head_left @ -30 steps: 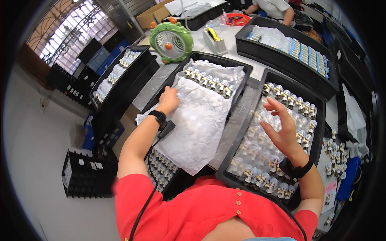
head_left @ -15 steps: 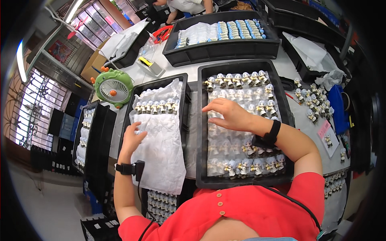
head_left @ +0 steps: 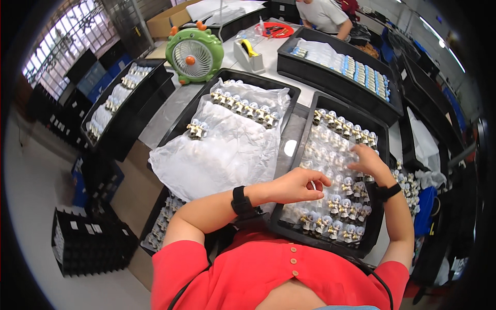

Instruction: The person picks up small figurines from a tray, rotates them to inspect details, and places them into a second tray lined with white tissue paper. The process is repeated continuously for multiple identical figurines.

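Note:
My left hand [head_left: 301,186] reaches across over the near part of the right-hand black tray [head_left: 275,221], thumb and forefinger apart and nothing visible between them. Farther up over the same tray is my right hand [head_left: 371,162], its fingers spread, close to the tray's right half. Rows of small pale-haired figurines [head_left: 335,204] lie in that tray, partly under clear plastic sheeting. White tissue paper [head_left: 219,160] covers much of the left-hand black tray [head_left: 290,93]. A row of figurines [head_left: 243,106] rests there, with a small pair of figurines [head_left: 197,129] on the paper's left side.
A green fan [head_left: 194,56] and a tape dispenser [head_left: 250,56] stand beyond the left-hand tray. Another long tray [head_left: 330,72] of figurines sits at the back, near a person in white [head_left: 324,18]. Loose figurines [head_left: 411,188] are heaped at the right. A narrow tray [head_left: 129,106] is at far left.
My left hand has left the tissue-covered tray and crossed to the right-hand tray. A figurine pair shows on the tissue where it was. My right hand has shifted rightward; the view has turned.

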A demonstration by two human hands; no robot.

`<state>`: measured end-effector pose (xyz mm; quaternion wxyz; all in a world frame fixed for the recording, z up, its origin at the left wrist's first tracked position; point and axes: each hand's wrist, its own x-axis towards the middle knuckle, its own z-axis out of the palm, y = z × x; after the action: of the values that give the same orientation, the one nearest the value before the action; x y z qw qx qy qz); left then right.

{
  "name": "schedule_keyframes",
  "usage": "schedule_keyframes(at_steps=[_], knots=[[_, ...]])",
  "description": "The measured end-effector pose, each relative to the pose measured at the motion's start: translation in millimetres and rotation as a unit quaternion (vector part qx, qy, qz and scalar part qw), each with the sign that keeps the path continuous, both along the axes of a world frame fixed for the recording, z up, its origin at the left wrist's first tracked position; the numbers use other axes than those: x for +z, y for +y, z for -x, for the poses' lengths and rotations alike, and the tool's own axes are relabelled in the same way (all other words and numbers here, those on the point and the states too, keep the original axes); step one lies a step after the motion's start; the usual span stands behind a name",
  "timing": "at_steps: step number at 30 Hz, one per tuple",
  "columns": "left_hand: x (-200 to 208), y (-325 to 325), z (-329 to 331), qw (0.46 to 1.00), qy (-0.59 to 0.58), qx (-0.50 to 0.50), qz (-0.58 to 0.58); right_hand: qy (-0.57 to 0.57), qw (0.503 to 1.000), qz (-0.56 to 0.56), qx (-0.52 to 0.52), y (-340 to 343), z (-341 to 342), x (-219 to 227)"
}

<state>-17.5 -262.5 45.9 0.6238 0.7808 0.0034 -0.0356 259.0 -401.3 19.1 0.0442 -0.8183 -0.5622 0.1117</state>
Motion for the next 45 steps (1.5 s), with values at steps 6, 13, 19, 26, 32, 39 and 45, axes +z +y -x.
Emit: schedule_keyframes(at_steps=[6,13,19,26,32,39,45], knots=[[-4.3,1.3,0.8,0.999,-0.028,0.02,0.027,0.006,0.994,0.107,-0.029,-9.0,-21.1,-10.7],[-12.0,-2.2,-2.0,0.953,-0.066,0.254,0.152,0.19,0.974,-0.124,0.011,30.9,58.0,70.4],[-2.1,14.4,-0.1,0.892,-0.063,0.155,0.421,0.301,0.902,-0.28,0.134,36.4,123.8,83.0],[-2.1,14.5,-3.3,0.921,-0.084,0.158,0.346,0.323,0.875,-0.332,0.14,36.3,117.3,52.9],[-10.4,17.9,-4.9,0.873,-0.035,0.157,0.46,0.216,0.881,-0.355,0.227,41.5,120.5,28.5],[-6.1,17.5,-7.4,0.874,-0.031,0.162,0.457,0.234,0.872,-0.392,0.178,40.0,122.5,21.8],[-10.3,9.2,-7.1,0.916,-0.053,0.215,0.334,0.186,0.868,-0.395,0.236,43.0,120.9,15.8]])
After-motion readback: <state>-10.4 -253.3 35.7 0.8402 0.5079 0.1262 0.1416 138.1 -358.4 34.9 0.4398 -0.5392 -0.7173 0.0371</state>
